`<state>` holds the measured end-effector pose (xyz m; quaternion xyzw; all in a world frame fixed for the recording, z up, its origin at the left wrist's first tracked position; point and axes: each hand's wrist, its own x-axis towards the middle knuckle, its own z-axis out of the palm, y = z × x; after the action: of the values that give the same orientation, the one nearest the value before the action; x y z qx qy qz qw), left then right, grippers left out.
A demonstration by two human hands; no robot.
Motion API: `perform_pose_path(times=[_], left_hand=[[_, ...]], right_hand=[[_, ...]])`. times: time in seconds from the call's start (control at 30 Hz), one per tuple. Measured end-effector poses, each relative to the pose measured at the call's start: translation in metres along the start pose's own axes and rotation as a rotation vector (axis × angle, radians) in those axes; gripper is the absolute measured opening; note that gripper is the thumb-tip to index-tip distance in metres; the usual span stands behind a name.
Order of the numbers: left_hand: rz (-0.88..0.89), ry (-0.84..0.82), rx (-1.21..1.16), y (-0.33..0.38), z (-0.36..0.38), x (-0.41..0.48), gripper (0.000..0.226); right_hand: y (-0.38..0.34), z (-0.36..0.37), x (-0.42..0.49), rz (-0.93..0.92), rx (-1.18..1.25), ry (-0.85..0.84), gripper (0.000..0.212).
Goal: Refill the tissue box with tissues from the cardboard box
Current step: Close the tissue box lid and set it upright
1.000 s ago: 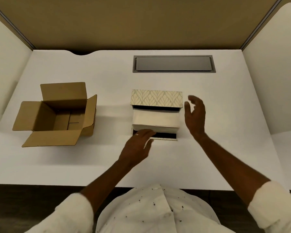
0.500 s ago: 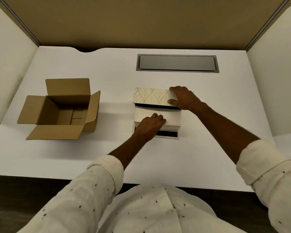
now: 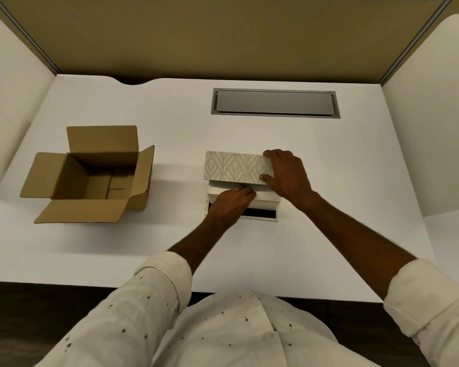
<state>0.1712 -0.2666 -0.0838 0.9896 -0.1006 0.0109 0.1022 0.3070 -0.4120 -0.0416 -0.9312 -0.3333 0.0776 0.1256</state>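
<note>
A single head-worn view looks steeply down and forward, close over the white desk [image 3: 329, 160]; no second view.

A white table [image 3: 329, 207] with partition walls at its left, right and far sides carries everything. An open cardboard box [image 3: 90, 176], flaps spread and interior bare, sits toward 9 o'clock of the table's middle. The tissue box [image 3: 236, 168] with a leaf-patterned lid sits near the centre, well apart from the cardboard box, at its 3 o'clock. A grey rectangular hatch [image 3: 274, 103] is set flush in the tabletop at 12 o'clock of the tissue box, near the far edge
</note>
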Motion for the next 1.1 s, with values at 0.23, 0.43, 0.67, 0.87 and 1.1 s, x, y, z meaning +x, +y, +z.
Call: perform_pose_path(times=[0.23, 0.43, 0.67, 0.87, 1.1], left_hand=[[0.097, 0.079, 0.054, -0.006, 0.012, -0.014, 0.041], [0.085, 0.015, 0.075, -0.019, 0.026, -0.047, 0.041], [0.049, 0.108, 0.020, -0.028, 0.028, -0.073, 0.048], [-0.070, 0.184, 0.054, -0.031, 0.015, -0.064, 0.067], [-0.121, 0.008, 0.127, -0.039, 0.020, -0.058, 0.063]], right_hand=[[-0.006, 0.015, -0.023, 0.025, 0.060, 0.117, 0.060], [-0.009, 0.026, -0.039, 0.045, 0.033, 0.175, 0.058], [-0.011, 0.042, -0.062, 0.017, 0.026, 0.239, 0.053], [-0.015, 0.059, -0.083, 0.027, -0.029, 0.308, 0.048], [-0.010, 0.087, -0.101, -0.046, -0.141, 0.314, 0.049]])
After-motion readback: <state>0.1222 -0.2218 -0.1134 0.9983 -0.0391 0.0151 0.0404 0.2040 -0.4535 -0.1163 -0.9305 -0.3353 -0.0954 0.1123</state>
